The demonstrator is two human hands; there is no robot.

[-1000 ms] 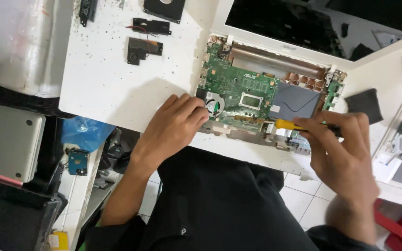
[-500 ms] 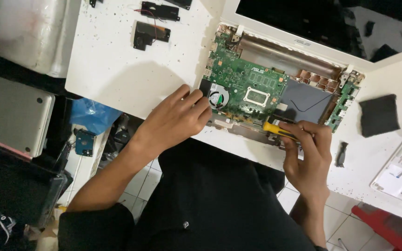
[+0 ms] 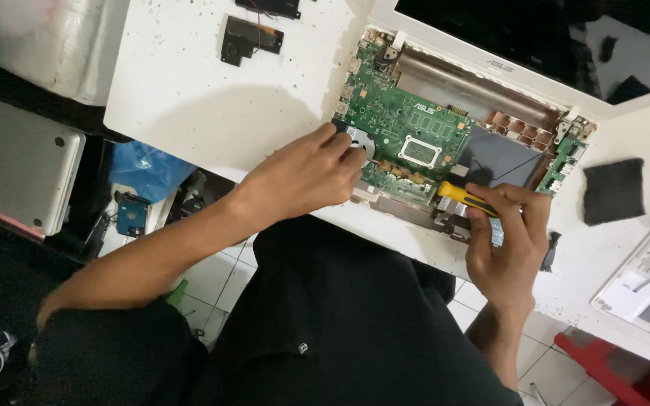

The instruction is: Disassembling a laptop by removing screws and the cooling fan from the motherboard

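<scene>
a white table (image 3: 189, 98), flecked with dark specks, carries an opened white laptop (image 3: 483, 75) with its green circuit board (image 3: 400, 131) exposed. left of the laptop lie 2 small black parts: a speaker-like module (image 3: 248, 39) and, above it at the frame's top edge, another black piece (image 3: 268, 6). right of the laptop sits a square black pad (image 3: 615, 190), and just below that pad a small dark component (image 3: 551, 250). farther right of the laptop, at the table's edge, rests a white panel (image 3: 645, 282), only partly in view.
</scene>
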